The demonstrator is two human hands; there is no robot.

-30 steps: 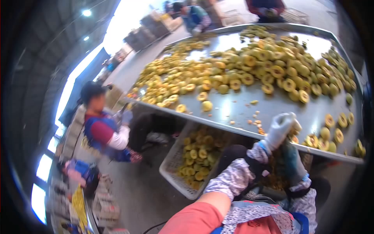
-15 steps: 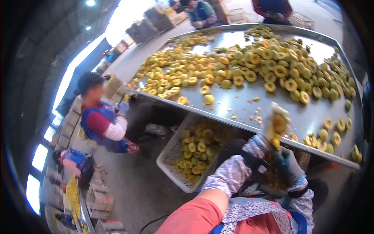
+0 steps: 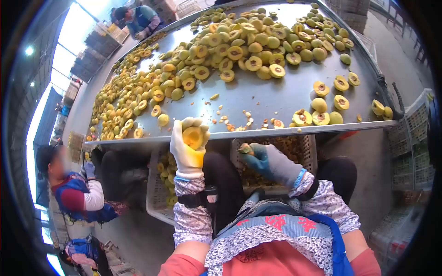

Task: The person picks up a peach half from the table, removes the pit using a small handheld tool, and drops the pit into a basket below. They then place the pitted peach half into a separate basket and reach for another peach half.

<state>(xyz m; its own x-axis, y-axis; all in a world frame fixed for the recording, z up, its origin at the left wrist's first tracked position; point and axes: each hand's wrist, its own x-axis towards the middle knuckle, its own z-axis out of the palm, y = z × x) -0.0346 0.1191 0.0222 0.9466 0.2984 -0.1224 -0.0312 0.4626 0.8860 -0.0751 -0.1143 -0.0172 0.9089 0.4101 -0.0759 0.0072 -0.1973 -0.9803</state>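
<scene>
Left hand [image 3: 185,152]: our fingers [image 3: 188,121] half-curl round a fruit half [image 3: 193,137]
Right hand [image 3: 272,163]: we're clenching some small thing [image 3: 245,148]
Gap: wider now

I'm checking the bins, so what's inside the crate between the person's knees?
Small brownish-yellow pieces lie inside the crate, too indistinct to identify. The right hand hides some, the table edge cuts off the far end, and anything deeper is covered.
</scene>
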